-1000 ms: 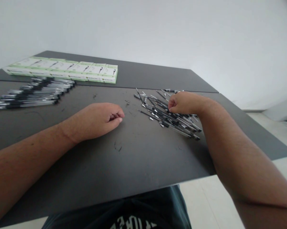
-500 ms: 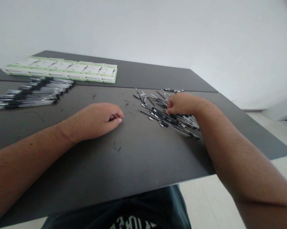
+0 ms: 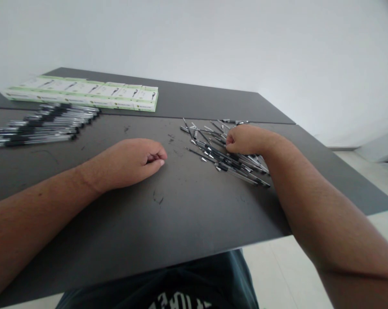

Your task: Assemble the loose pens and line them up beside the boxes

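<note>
My left hand [image 3: 135, 163] rests on the grey table with its fingers curled in and the thumb near the index finger. Nothing shows in it. My right hand [image 3: 247, 139] is over a loose pile of pen parts [image 3: 224, 159], fingertips pinched down among them. Whatever they may hold is hidden behind the fingers. Clear barrels with black grips, thin dark refills and small silvery tips lie mixed in the pile. The forearm covers part of its right side.
On the left of the table [image 3: 187, 214] lies a row of clear pens with black grips [image 3: 48, 122]. Behind them stands a line of white and green boxes [image 3: 93, 92] with pen pictures. A seam crosses the tabletop, and a white wall rises behind.
Almost nothing differs. The fingers of my right hand have shifted very slightly within the pile; my left hand stays in place.
</note>
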